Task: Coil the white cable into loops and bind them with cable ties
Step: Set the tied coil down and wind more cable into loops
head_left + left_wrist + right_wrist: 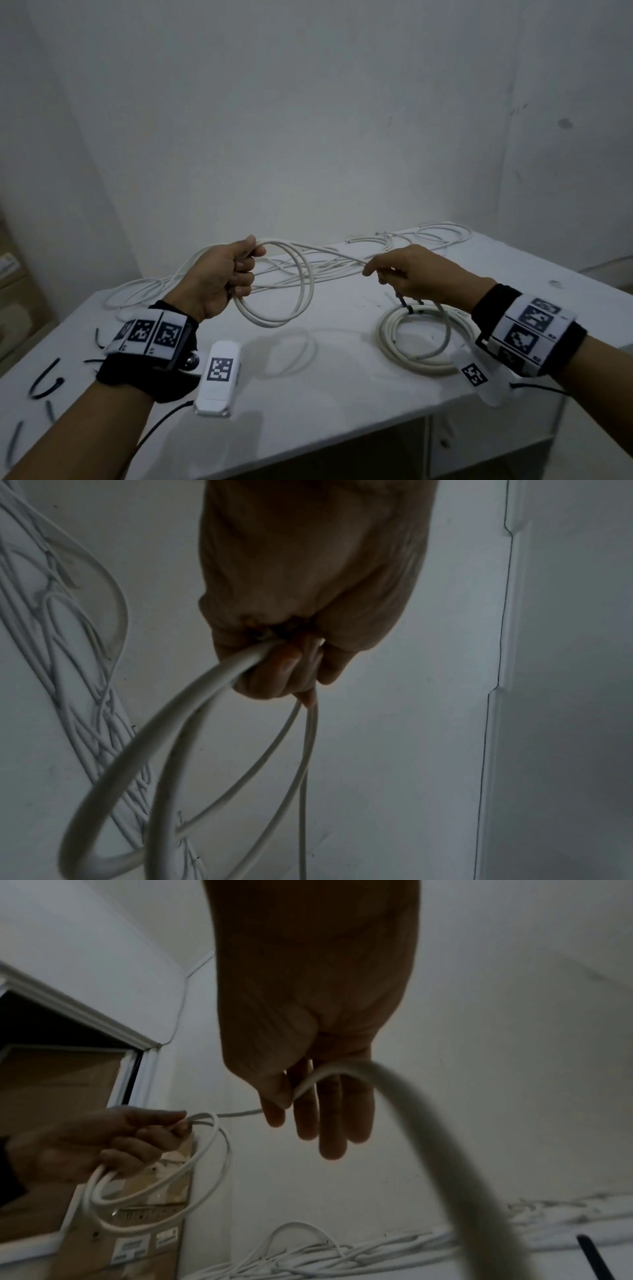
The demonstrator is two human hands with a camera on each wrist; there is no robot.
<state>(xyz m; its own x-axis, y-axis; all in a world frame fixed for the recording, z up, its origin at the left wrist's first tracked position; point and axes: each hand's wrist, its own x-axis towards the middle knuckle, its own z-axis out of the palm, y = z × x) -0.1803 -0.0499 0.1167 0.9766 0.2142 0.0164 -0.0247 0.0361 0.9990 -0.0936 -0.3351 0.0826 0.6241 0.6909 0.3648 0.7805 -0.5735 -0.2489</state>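
White cable (274, 318) over a white table (325, 377), black cable ties (46, 383), black-and-white checkered wristbands (150, 334).

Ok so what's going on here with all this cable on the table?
A person is coiling white cable by hand. The left hand grips a couple of finished loops held above the table, while the right hand pinches the next stretch of the same cable, ready to feed it in. One finished coil, already bound with a dark tie, lies on the table by the right wrist. More loose cable waits at the back, and spare black ties lie at the left.
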